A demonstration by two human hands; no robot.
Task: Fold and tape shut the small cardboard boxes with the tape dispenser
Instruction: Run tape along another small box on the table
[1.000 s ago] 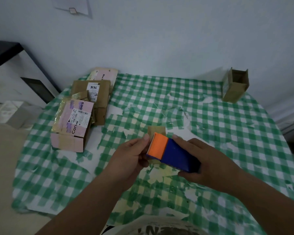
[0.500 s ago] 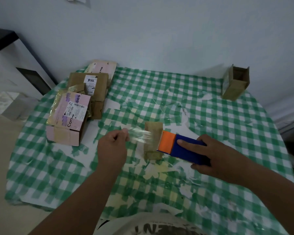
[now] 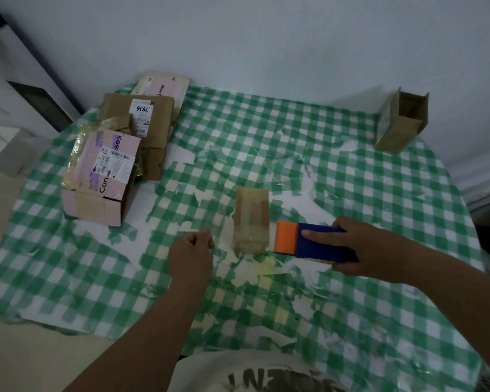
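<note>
Green-and-white checked cloth (image 3: 337, 176), worn and peeling, covers our table, with a pale wall behind. Dead centre sits our small cardboard box (image 3: 251, 219), closed, glossy tape across its top. Our right hand (image 3: 359, 248) grips the blue-and-orange tape dispenser (image 3: 311, 242), forefinger laid along its top, orange end just beside the box's right side. Our left hand (image 3: 191, 250) is curled, fingertips pinched together just left of the box; whether they hold the clear tape, we cannot tell. Far right stands an open box (image 3: 399, 123); far left, a heap of parcels (image 3: 119, 154).
</note>
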